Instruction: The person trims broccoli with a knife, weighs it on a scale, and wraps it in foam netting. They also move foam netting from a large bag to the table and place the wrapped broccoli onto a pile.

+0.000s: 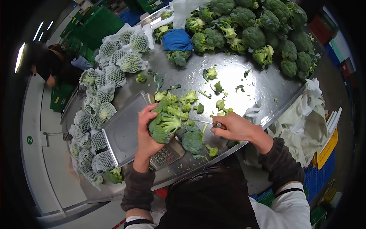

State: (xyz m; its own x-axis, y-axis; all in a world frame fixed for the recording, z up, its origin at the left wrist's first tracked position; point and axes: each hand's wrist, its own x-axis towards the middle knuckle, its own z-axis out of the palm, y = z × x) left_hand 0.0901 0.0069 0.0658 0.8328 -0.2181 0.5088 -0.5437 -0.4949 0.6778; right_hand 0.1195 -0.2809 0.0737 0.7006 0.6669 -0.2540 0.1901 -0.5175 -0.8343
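My left hand (145, 133) grips a broccoli head (164, 123), stem side up, just above the metal table (251, 87). My right hand (235, 128) holds a small knife (206, 122) whose blade points at the broccoli's stem. Another broccoli head (192, 140) lies on the table between my hands. Cut stems and leaf scraps (219, 105) are scattered just beyond them.
A scale with a steel pan (124, 131) and keypad (164, 155) sits under my left hand. Netted broccoli (103, 87) is piled along the left. Loose broccoli heads (259, 26) heap at the far right. A blue cloth (177, 39) lies beyond. Another person (53, 65) stands far left.
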